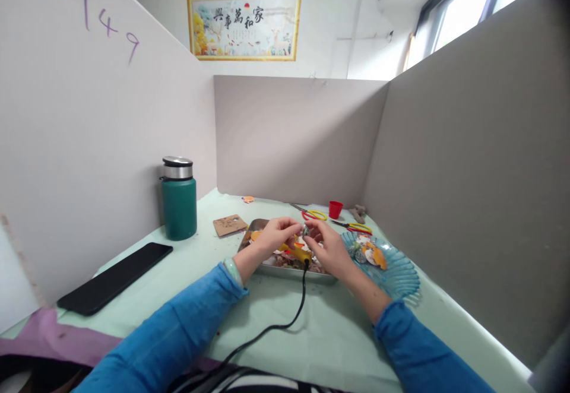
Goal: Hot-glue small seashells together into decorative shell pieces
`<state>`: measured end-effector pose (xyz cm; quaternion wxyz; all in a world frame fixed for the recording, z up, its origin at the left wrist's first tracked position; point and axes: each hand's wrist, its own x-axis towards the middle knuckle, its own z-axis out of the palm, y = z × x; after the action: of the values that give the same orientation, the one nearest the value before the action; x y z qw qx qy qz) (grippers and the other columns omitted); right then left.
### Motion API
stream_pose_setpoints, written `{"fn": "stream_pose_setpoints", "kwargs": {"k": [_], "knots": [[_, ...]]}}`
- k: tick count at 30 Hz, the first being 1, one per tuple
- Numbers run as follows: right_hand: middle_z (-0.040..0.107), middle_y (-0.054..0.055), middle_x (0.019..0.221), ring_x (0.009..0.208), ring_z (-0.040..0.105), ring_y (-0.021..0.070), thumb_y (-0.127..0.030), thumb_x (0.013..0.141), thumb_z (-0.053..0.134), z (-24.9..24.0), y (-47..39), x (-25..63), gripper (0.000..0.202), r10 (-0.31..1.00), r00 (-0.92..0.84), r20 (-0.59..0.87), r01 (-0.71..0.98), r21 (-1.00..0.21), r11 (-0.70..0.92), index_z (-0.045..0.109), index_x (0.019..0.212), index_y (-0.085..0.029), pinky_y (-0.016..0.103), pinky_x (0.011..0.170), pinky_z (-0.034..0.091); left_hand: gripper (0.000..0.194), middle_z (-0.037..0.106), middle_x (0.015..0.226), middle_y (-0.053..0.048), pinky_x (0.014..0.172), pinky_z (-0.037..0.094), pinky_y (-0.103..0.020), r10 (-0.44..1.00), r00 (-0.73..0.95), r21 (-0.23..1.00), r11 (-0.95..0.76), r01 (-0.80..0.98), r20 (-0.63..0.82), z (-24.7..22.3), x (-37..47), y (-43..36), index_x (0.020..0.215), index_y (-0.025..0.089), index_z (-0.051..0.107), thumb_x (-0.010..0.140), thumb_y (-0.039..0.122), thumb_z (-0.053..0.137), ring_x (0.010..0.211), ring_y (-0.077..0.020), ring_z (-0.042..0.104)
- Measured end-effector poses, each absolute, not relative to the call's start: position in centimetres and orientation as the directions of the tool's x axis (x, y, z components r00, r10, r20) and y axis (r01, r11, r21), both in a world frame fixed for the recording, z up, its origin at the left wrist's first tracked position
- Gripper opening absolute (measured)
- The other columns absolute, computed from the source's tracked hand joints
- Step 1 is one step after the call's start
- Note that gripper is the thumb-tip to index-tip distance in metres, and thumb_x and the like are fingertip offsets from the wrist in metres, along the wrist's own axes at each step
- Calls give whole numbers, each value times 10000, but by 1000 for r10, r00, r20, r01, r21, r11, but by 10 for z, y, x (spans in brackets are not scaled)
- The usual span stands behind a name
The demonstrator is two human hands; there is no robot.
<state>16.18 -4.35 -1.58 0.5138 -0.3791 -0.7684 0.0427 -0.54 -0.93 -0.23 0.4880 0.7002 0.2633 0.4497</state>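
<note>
Over the metal tray (267,271), my left hand (284,231) and my right hand (327,244) meet with their fingers pinched. Between the fingertips is a small greenish-grey piece (305,231), touched by both hands and too small to name. Below them lies a yellow glue gun (301,254), its black cord (291,322) running toward me across the table. Small orange, white and brown pieces fill the tray around it, partly hidden by my hands. To the right of my right hand sits a blue scalloped glass plate (403,274) with shell-like orange, white and grey pieces (369,253).
Left of the tray are a brown cardboard square (230,225), a green bottle (179,203) and a black phone-like slab (118,277). Behind it lie two pairs of scissors (314,215), a red cup (335,209) and an orange piece (248,199). Grey partitions (298,138) enclose the table.
</note>
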Motion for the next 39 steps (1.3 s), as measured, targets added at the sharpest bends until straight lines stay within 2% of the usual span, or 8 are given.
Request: {"fn": "stream_pose_setpoints", "kwargs": {"k": [5,8,11,18,24,34,39], "knots": [[615,54,907,726,578,145,-258,804,532,-11,-45,162,246,705,-142,695,461,-584,668,544,1037,-179,279,628,497,295,573,706,-15,512,429,-204,825,408,916,-391,-87,391,-2,-5,-8,788,127,614,642,371,691,549,-81,520],[622,56,897,743,585,153,-276,805,536,-10,-46,163,258,725,-162,669,418,-619,665,554,1043,-177,276,627,496,315,567,722,-15,529,439,-207,830,375,907,-411,-88,412,-2,-5,-8,787,130,591,642,389,695,576,-82,527],[624,54,880,763,588,161,-289,813,525,-10,-45,164,278,730,-181,659,385,-636,669,559,1064,-176,275,627,492,364,565,744,-15,533,450,-211,832,410,924,-371,-88,373,-2,-5,-10,833,135,579,650,432,684,587,-84,540],[597,68,1001,802,567,156,-274,827,505,-9,-44,166,277,707,-221,672,405,-597,693,573,1080,-182,285,690,479,386,560,684,-4,567,489,-259,796,550,966,-180,-184,253,-3,-6,-9,879,135,554,668,433,679,566,-105,578],[593,57,956,769,565,145,-264,835,502,-8,-47,164,258,711,-237,662,411,-595,691,562,1074,-188,269,656,477,321,578,679,-5,617,498,-263,783,575,957,-84,-276,235,-5,-8,-6,801,133,508,665,340,713,583,-113,609],[561,64,967,751,560,139,-301,834,524,-11,-45,163,222,632,-249,734,439,-496,749,587,1022,-201,268,639,491,345,604,732,-19,637,511,-295,797,554,958,-105,-265,241,-9,-6,-6,855,139,514,659,337,719,626,-136,632],[571,36,873,687,549,127,-280,808,563,-13,-44,162,199,657,-192,729,461,-524,716,579,985,-192,253,598,467,357,603,763,-29,631,515,-295,787,563,960,-134,-244,253,-7,-6,-8,897,138,541,666,350,711,639,-139,631]]}}
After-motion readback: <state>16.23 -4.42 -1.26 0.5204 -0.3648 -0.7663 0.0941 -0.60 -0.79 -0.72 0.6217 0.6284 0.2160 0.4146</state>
